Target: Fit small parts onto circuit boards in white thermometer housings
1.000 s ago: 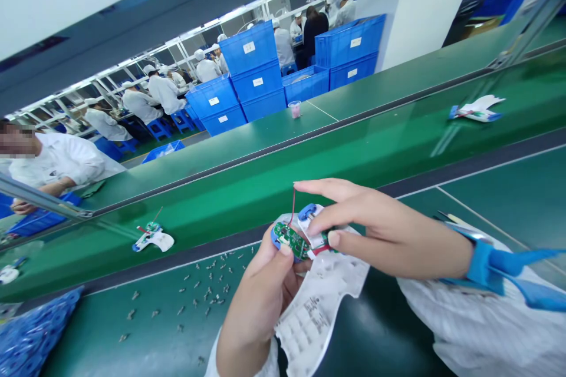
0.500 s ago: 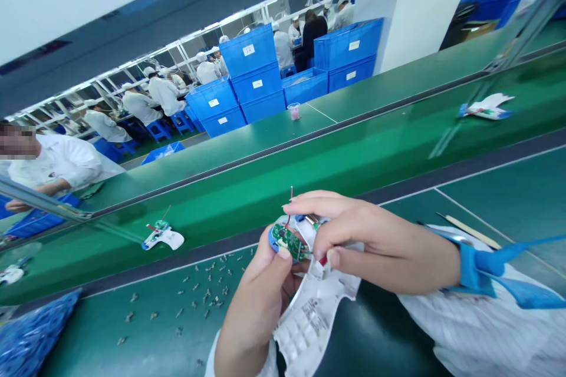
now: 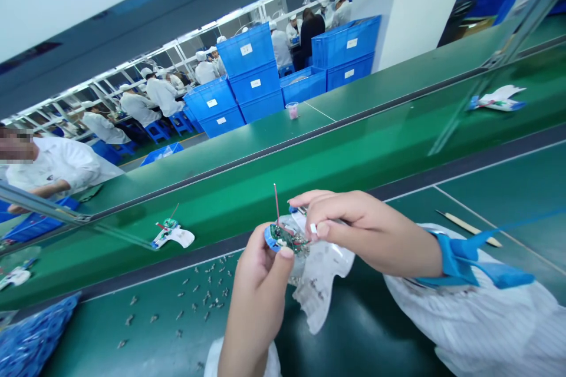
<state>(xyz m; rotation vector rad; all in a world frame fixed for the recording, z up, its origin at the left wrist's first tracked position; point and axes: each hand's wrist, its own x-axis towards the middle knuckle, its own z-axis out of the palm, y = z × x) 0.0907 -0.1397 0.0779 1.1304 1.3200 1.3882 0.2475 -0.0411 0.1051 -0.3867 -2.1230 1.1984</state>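
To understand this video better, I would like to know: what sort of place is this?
Probably an electronics factory: a small circuit board held up close, long green workbenches, and stacked blue crates among workers in white coats and caps.

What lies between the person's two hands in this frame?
In the head view, a green circuit board sits in a blue ring, with a red wire standing up from it; a crumpled plastic sheet hangs below.

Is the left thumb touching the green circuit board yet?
Touching: the head view shows the tip of the left thumb resting against the lower edge of the green circuit board, with no gap visible.
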